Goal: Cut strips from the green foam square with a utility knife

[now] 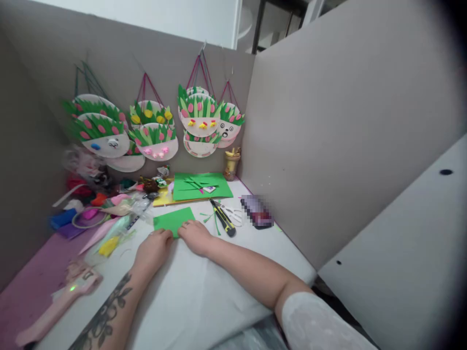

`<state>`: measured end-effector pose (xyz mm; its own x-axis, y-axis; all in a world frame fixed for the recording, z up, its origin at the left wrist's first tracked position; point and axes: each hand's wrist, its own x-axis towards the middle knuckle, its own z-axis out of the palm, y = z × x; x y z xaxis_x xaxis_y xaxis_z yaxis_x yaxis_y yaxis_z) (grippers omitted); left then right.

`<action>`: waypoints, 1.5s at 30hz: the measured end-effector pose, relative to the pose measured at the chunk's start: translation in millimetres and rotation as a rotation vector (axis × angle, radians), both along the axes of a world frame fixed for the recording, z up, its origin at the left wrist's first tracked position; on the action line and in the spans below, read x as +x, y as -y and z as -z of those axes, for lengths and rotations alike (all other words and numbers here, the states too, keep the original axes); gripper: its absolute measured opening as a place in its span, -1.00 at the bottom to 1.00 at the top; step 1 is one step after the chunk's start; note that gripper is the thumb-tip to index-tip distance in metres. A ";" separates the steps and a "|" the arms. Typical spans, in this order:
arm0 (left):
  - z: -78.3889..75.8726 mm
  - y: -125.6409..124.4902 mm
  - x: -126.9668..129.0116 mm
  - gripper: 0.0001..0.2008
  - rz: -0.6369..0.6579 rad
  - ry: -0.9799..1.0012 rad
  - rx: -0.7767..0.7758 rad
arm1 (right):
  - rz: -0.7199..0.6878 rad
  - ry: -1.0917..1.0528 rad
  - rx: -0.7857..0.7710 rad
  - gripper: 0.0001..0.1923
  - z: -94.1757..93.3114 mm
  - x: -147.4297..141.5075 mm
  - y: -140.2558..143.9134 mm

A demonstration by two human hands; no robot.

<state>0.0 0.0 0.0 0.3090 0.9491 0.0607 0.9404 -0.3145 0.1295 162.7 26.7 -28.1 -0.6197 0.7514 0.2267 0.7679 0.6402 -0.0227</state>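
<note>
A small sheet of green paper (173,218) lies on the white table cover, and both my hands are at its near edge. My left hand (155,248) has its fingers bent down over the near left corner. Close beside it, my right hand (195,237) curls its fingers on the near right part. The fingertips partly hide that edge, so a fold cannot be made out. Thin green paper strips (217,223) lie to the right, next to a yellow and black utility knife (223,218) and white-handled scissors (234,215).
Larger green sheets (222,188) are stacked at the back. A phone (257,212) lies right; a pink glue gun (82,284) with a green light lies left. Craft scraps (109,206) clutter the left side. Paper-plate crafts (160,146) hang on the grey partition (299,121).
</note>
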 end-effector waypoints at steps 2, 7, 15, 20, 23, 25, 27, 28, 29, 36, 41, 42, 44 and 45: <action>1.6 -0.7 2.0 -0.72 0.014 0.004 0.014 | 0.002 -0.013 0.016 -0.83 0.6 0.6 -1.6; 5.3 -4.4 4.7 -0.70 0.017 -0.001 0.003 | 0.026 -0.040 0.000 -0.85 2.5 3.4 -7.8; 9.3 -10.9 -20.6 -0.81 0.031 0.031 -0.080 | 0.092 -0.042 -0.081 -0.85 5.6 33.0 -21.7; 13.5 -16.1 -33.3 -0.83 0.048 0.064 -0.111 | 0.142 -0.073 -0.134 -0.81 3.5 48.0 -24.8; 14.0 -16.3 -30.0 -0.83 0.053 0.043 -0.090 | 0.161 -0.077 -0.114 -0.79 2.2 48.7 -22.1; 13.5 -14.9 -24.7 -0.83 0.066 0.030 -0.062 | 0.153 -0.082 -0.071 -0.82 1.5 45.7 -19.1; 13.0 -13.4 -18.6 -0.81 0.077 0.027 -0.037 | 0.127 -0.080 -0.041 -0.83 0.8 40.6 -16.3; 13.0 -12.9 -15.7 -0.79 0.083 0.029 -0.027 | 0.111 -0.073 -0.037 -0.82 0.4 37.5 -15.1; 13.2 -12.6 -13.0 -0.78 0.086 0.034 -0.021 | 0.094 -0.065 -0.036 -0.82 0.0 34.2 -14.1; 14.8 -12.8 -2.6 -0.73 0.075 0.037 -0.010 | 0.014 -0.054 -0.042 -0.82 -1.5 10.8 -11.5; 15.2 -12.9 -1.2 -0.72 0.066 0.012 0.003 | 0.024 -0.080 -0.049 -0.84 1.6 4.8 -12.3; 15.6 -13.2 -1.3 -0.72 0.063 0.012 0.005 | 0.026 -0.081 -0.047 -0.85 2.2 4.8 -12.5; 16.4 -13.9 -1.5 -0.72 0.055 0.009 0.007 | 0.027 -0.084 -0.048 -0.85 2.9 5.2 -12.7; 16.8 -14.3 -1.5 -0.72 0.051 0.006 0.005 | 0.027 -0.085 -0.050 -0.85 3.1 5.4 -12.8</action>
